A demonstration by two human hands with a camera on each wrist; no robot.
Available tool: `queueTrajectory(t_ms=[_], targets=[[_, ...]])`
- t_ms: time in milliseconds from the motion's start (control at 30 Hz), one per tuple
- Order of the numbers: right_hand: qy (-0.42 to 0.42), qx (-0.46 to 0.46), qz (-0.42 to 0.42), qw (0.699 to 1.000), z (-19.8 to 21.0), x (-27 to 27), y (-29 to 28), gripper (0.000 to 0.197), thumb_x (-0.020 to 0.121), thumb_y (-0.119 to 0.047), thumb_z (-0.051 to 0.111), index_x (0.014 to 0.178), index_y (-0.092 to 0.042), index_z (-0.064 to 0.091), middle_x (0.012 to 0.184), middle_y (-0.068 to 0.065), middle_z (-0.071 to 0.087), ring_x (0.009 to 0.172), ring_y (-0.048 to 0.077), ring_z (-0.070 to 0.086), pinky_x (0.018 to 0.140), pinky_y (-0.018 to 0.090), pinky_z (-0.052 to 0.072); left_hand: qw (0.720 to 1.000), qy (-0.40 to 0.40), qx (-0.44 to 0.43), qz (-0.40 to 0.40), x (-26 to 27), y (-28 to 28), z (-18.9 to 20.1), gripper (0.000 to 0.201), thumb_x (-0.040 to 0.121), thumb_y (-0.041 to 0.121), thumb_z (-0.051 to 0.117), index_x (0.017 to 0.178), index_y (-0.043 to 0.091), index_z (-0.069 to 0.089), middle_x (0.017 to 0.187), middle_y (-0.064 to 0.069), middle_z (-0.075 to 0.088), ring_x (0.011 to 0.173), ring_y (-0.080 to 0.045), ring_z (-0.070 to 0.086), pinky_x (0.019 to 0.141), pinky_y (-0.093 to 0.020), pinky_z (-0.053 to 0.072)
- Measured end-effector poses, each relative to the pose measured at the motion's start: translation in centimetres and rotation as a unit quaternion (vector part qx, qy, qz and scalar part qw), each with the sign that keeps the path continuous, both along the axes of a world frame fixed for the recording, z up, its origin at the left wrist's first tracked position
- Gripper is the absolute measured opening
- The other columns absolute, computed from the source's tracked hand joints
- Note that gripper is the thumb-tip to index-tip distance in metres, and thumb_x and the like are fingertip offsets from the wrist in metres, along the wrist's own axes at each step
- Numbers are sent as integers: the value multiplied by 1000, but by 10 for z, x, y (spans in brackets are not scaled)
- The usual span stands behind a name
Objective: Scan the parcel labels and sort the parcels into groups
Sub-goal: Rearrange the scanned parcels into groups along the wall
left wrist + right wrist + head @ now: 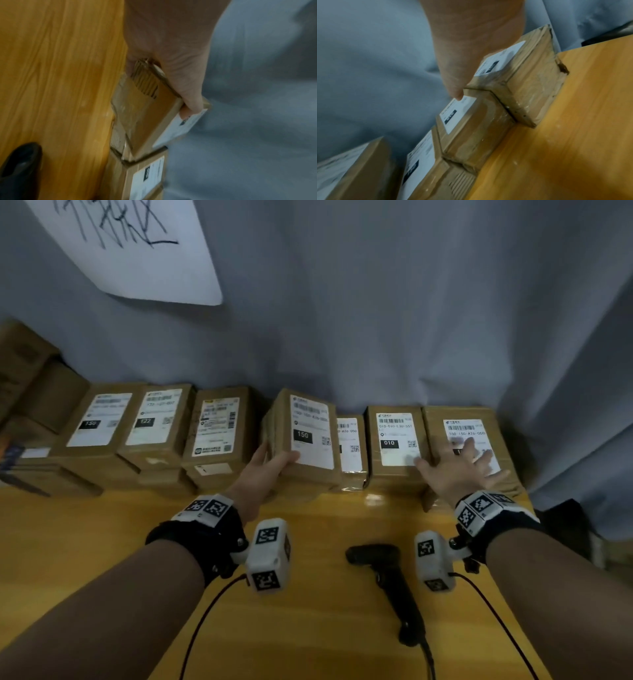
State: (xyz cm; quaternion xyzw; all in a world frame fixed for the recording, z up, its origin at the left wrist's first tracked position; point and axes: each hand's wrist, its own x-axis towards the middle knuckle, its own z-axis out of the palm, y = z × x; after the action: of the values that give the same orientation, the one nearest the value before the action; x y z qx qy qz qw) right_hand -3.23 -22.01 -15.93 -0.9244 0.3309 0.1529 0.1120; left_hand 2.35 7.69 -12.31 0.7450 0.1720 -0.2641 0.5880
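Looking down from the head view, a row of cardboard parcels lines the far edge of the yellow wooden surface (102,542), backed against a grey curtain (376,320). The left hand (263,474) grips the tilted parcel marked 150 (305,436), thumb on its label, raised above its neighbours. The right hand (462,467) hovers with fingers spread over the rightmost parcel (479,419), beside the parcel marked 010 (394,436). A black scanner (394,583) lies on the open near part of the surface.

From the left wrist, the left-hand fingers (190,102) pinch the parcel's corner by the label.

From the right wrist, the thumb (455,88) reaches above the 010 label; the other fingers stay hidden.
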Motion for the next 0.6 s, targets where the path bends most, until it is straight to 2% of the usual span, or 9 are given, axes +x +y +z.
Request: queueTrajectory(t_ms=[67, 100, 133, 200, 300, 367, 433, 500, 600], targets=[[24, 7, -19, 1000, -5, -3, -12, 81, 84, -80, 30, 153, -46, 3, 164, 6, -10, 147, 46, -6, 108, 76, -1, 999, 29, -26, 17, 3, -2, -3, 49, 86, 41, 65, 132, 32, 50, 119, 1, 55, 98, -17, 54, 99, -43, 46], [31, 9, -22, 999, -9, -6, -16, 83, 83, -81, 30, 152, -47, -1, 164, 5, -11, 147, 47, -6, 107, 77, 0, 998, 45, -34, 29, 4, -2, -6, 30, 88, 39, 63, 115, 27, 55, 110, -1, 57, 94, -18, 55, 97, -43, 48], [32, 7, -20, 999, -12, -9, -18, 83, 84, -81, 30, 152, -47, -4, 164, 5, -12, 147, 46, -7, 106, 78, 1, 997, 57, -37, 41, 7, -2, -11, 20, 89, 38, 62, 101, 24, 54, 103, -4, 58, 91, -20, 56, 96, -44, 50], [25, -3, -14, 1000, -18, -15, -20, 81, 86, -78, 29, 152, -45, -5, 164, 5, -13, 147, 46, -7, 106, 78, 1, 995, 71, -34, 54, 13, -5, -22, 20, 90, 37, 60, 94, 19, 52, 95, -7, 58, 86, -25, 58, 95, -49, 49], [31, -7, -21, 999, -21, -21, -19, 78, 88, -76, 25, 152, -44, -5, 164, 6, -12, 147, 45, -8, 106, 77, -2, 995, 74, -22, 62, 20, -9, -36, 33, 91, 36, 56, 116, 16, 51, 102, -9, 61, 90, -27, 59, 85, -48, 52], [35, -2, -28, 999, -21, -21, -19, 78, 88, -75, 25, 152, -44, -6, 164, 6, -13, 147, 45, -9, 106, 77, -3, 997, 54, 3, 58, 26, -11, -46, 41, 93, 38, 54, 128, 19, 49, 122, -10, 59, 106, -32, 59, 85, -48, 54], [35, 5, -29, 999, -21, -20, -19, 79, 88, -75, 27, 152, -44, -6, 164, 7, -14, 147, 46, -11, 106, 77, -4, 998, 6, 35, 46, 31, -13, -52, 46, 96, 41, 52, 138, 23, 45, 135, -7, 53, 117, -33, 55, 82, -45, 56], [31, 9, -29, 999, -21, -19, -18, 79, 89, -74, 28, 153, -42, -5, 164, 7, -13, 147, 46, -11, 107, 76, -3, 997, -44, 54, 28, 35, -15, -53, 52, 97, 42, 52, 144, 25, 39, 138, -6, 50, 118, -31, 53, 77, -40, 57], [17, 13, -27, 999, -17, -18, -16, 80, 90, -67, 36, 155, -37, 1, 164, 9, -7, 148, 44, -7, 110, 74, 0, 992, -79, 99, 13, 35, -19, -51, 57, 97, 43, 51, 145, 17, 36, 136, -10, 51, 107, -29, 56, 77, -39, 56]])
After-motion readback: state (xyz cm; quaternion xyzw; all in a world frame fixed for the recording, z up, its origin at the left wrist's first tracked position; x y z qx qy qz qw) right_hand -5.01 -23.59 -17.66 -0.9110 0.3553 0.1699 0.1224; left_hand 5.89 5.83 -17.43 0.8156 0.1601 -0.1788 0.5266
